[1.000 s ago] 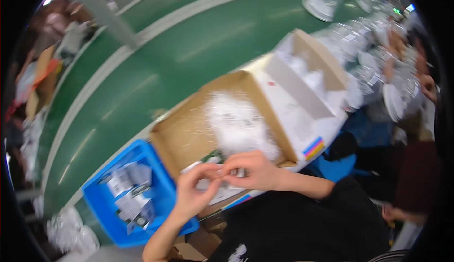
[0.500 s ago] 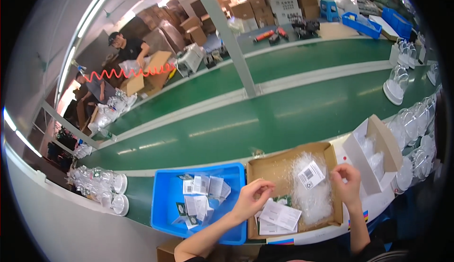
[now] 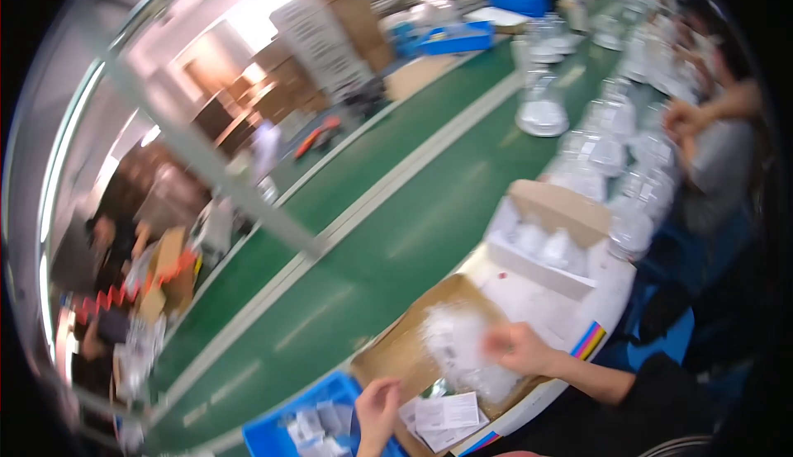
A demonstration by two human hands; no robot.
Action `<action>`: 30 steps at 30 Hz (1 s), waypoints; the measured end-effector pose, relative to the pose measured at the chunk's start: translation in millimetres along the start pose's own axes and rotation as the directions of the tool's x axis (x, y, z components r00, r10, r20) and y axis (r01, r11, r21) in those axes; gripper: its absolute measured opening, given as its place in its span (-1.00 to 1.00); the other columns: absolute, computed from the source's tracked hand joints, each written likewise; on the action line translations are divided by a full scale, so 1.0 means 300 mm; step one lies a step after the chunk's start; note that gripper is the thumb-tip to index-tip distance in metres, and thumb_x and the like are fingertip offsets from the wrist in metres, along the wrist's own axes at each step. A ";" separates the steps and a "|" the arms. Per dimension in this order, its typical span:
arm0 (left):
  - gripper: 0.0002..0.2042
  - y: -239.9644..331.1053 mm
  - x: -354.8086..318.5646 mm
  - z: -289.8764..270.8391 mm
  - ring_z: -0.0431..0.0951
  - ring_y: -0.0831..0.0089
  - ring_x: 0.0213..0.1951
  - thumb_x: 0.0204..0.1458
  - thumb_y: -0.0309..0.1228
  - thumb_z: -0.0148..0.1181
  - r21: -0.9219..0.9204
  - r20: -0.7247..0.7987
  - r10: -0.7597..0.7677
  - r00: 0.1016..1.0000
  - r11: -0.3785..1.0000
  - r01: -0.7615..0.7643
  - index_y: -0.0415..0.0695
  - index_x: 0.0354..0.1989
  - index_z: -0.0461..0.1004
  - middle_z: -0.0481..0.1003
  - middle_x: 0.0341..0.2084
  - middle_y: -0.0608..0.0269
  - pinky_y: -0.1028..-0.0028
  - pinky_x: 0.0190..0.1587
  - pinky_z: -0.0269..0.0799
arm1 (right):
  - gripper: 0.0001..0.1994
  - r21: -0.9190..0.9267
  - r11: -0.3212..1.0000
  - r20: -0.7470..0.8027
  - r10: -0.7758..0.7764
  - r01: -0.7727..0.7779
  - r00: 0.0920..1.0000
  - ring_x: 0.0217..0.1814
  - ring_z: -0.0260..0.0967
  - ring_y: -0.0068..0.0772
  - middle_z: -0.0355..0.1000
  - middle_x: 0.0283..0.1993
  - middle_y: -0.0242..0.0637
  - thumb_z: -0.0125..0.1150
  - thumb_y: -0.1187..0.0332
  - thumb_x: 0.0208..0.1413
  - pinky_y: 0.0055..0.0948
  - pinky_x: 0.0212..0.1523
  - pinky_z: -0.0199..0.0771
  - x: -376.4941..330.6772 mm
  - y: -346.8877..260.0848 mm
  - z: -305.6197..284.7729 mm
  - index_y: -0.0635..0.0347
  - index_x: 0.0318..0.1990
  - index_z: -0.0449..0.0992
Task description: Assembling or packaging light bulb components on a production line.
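Note:
My left hand (image 3: 377, 412) is over the near edge between the blue bin (image 3: 263, 434) and the shallow cardboard tray (image 3: 382, 364). Its fingers are curled together, and whatever they may hold is too small to make out. Motion smears the fingers of my right hand (image 3: 524, 350), which is above the right part of the tray, by a heap of fine clear plastic strands (image 3: 450, 337). Printed white cards (image 3: 446, 412) lie in the tray's near corner. More folded cards (image 3: 318, 428) fill the bin.
A white box (image 3: 537, 263) with clear pieces inside stands right of the tray. Clear domes on white bases (image 3: 542, 114) line the green conveyor (image 3: 388, 242). People (image 3: 723, 143) sit at the far right. A grey post (image 3: 198, 156) rises at the left.
The view has swung to the right, showing people seated there. My right hand has moved left and down, over the plastic heap; my left hand is lower, at the tray's near-left edge.

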State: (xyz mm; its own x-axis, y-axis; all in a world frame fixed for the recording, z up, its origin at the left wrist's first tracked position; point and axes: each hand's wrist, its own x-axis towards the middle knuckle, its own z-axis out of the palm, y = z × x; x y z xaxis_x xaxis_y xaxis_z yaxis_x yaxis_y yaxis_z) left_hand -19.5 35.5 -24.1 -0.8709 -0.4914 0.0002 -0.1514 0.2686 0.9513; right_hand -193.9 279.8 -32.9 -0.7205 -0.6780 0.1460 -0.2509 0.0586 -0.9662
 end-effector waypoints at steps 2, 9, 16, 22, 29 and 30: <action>-0.90 -0.053 0.008 -0.025 0.45 0.61 -0.43 0.12 -0.60 0.02 -0.045 0.007 -0.005 1.000 0.999 0.006 -0.30 -0.25 0.46 0.48 -0.44 0.28 0.64 -0.38 0.38 | -0.90 -0.121 0.990 0.079 -0.063 0.073 0.995 -0.37 0.46 -0.46 0.48 -0.36 -0.28 0.22 0.37 0.07 -0.49 -0.31 0.47 0.014 0.003 0.009 0.19 -0.32 0.50; -0.89 -0.007 -0.012 -0.015 0.44 0.58 -0.40 0.12 -0.57 0.10 0.063 0.098 0.004 0.995 0.998 -0.010 -0.20 -0.19 0.47 0.48 -0.44 0.32 0.63 -0.33 0.36 | -0.88 -0.067 0.997 0.094 -0.041 0.047 0.995 -0.33 0.46 -0.43 0.47 -0.33 -0.30 0.16 0.35 0.11 -0.46 -0.30 0.46 0.024 0.006 -0.002 0.18 -0.25 0.47; -0.85 0.046 -0.001 -0.020 0.47 0.48 -0.31 0.13 -0.60 0.06 0.106 0.199 0.022 0.980 0.993 -0.044 -0.20 -0.13 0.43 0.49 -0.38 0.21 0.53 -0.22 0.41 | -0.86 -0.058 0.998 0.060 0.016 -0.013 0.998 -0.30 0.45 -0.42 0.48 -0.30 -0.31 0.14 0.36 0.12 -0.47 -0.24 0.46 0.013 -0.011 -0.013 0.22 -0.23 0.47; -0.85 0.087 -0.006 -0.003 0.48 0.42 -0.30 0.14 -0.60 0.03 0.202 0.199 0.153 0.968 0.960 -0.193 -0.22 -0.12 0.41 0.49 -0.37 0.16 0.49 -0.22 0.42 | -0.87 0.048 0.998 0.028 0.032 -0.033 0.999 -0.32 0.44 -0.48 0.48 -0.32 -0.31 0.16 0.40 0.11 -0.49 -0.25 0.46 0.019 -0.018 -0.015 0.26 -0.25 0.48; -0.90 0.058 -0.001 -0.027 0.46 0.48 -0.34 0.12 -0.59 0.06 0.176 0.160 0.087 0.983 0.978 -0.116 -0.27 -0.22 0.47 0.47 -0.40 0.21 0.51 -0.25 0.40 | -0.88 0.051 0.998 0.023 0.031 -0.032 0.999 -0.36 0.41 -0.58 0.48 -0.35 -0.36 0.16 0.41 0.11 -0.54 -0.31 0.45 0.023 -0.013 0.000 0.26 -0.26 0.49; -0.90 0.050 0.002 -0.028 0.46 0.48 -0.34 0.12 -0.59 0.06 0.190 0.159 0.083 0.984 0.975 -0.113 -0.27 -0.22 0.47 0.47 -0.40 0.21 0.51 -0.25 0.40 | -0.88 0.063 0.998 0.019 0.030 -0.031 0.999 -0.37 0.40 -0.59 0.48 -0.35 -0.36 0.16 0.41 0.11 -0.54 -0.31 0.45 0.022 -0.008 0.006 0.26 -0.26 0.49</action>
State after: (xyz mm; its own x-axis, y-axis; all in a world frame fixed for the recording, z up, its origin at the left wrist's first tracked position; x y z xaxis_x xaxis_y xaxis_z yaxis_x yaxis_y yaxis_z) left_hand -18.4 32.4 -7.3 -0.9435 -0.3299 0.0301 -0.1382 0.4746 0.8693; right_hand -196.9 273.8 -29.9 -0.7154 -0.6895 0.1131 -0.1873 0.0333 -0.9817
